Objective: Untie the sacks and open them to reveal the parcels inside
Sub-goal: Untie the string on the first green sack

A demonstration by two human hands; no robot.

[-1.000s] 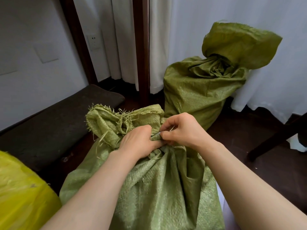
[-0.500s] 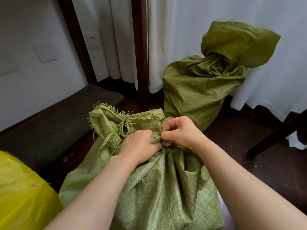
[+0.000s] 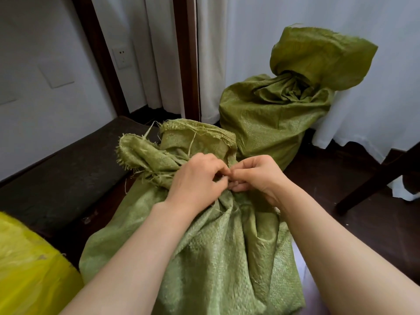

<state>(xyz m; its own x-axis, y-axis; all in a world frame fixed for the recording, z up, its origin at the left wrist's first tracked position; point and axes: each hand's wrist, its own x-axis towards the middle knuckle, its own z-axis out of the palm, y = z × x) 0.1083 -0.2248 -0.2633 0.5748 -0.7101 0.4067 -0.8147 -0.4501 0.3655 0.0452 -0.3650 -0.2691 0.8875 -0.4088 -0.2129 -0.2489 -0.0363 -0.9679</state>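
Two hands meet at the gathered neck of the near green woven sack (image 3: 216, 258): left hand (image 3: 195, 180) and right hand (image 3: 256, 176) each pinch the mostly hidden tie (image 3: 224, 177). Better to pick one strand loose than to yank the frayed fabric.

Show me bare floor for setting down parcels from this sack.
Bare dark floor lies right of the near sack, bordered by the far sack and a slanted wooden leg. The dark mat on the left also looks bare. Crowded: the sack's neck, where left hand and right hand pinch, and the strip beside the yellow sack.
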